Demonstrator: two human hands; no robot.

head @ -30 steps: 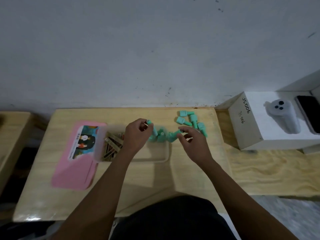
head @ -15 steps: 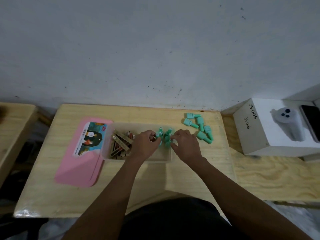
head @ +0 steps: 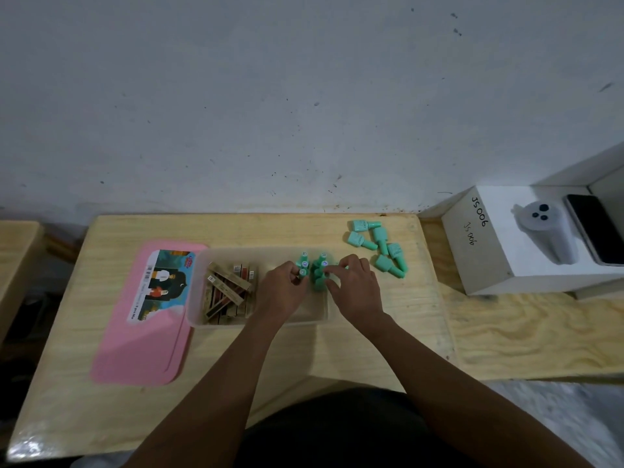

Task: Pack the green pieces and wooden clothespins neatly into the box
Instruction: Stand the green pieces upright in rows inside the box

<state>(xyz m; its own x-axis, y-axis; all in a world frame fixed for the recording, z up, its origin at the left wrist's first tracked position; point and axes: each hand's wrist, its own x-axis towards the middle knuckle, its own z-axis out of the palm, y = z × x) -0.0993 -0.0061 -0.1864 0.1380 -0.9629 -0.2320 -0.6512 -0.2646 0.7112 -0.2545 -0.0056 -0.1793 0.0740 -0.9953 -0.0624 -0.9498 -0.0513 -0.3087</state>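
Count: five green pieces (head: 358, 238) loose right of box (head: 196, 298); left hand (head: 282, 290), right hand (head: 354, 288) grips each pinch upright piece inside.

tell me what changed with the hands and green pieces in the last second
The left hand and right hand drew together and came down into the box, standing the pinched green pieces upright in its right half. The wooden clothespins, pink lid and loose green pieces on the table stayed put.
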